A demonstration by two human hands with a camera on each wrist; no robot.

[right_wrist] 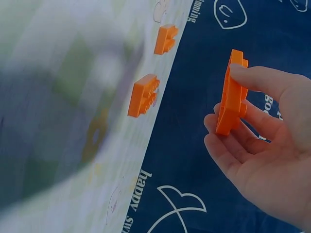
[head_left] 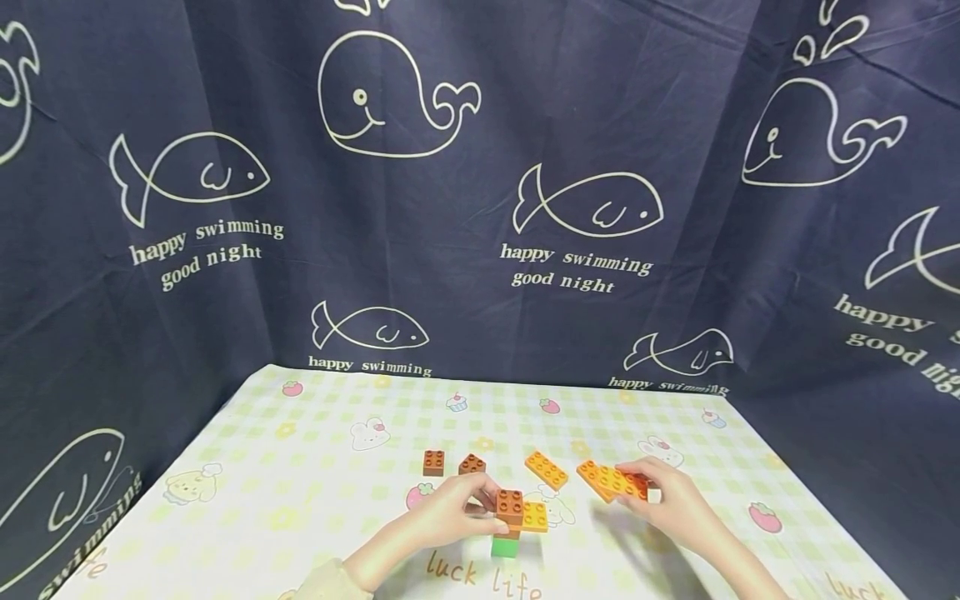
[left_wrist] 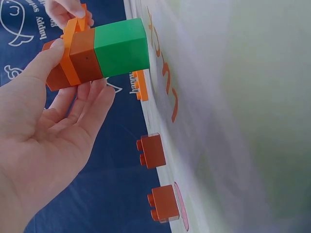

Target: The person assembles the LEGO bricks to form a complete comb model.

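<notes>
gripping, with the left hand (head_left: 457, 506), a stack (head_left: 510, 504) of studded toy bricks; thumb on the near side, fingers bent behind. from the bottom up: a glossy green brick (left_wrist: 121, 47), a reddish-brown brick (left_wrist: 86, 56), a flat orange plate (head_left: 536, 517) jutting toward the other hand, then a four-stud brown brick (left_wrist: 57, 80) on top. cannot tell contact of the green base with the pastel checked tablecloth (head_left: 225, 533). pinching, with the right hand (head_left: 672, 493), a loose orange plate (right_wrist: 231, 94), tilted and raised off the cloth; thumb and fingertips nearly closed around the edges, hollow underside partly visible. on the cloth just beyond: two more orange plates (head_left: 546, 468) (head_left: 592, 479), two brown bricks (head_left: 433, 462) (head_left: 472, 464).
</notes>
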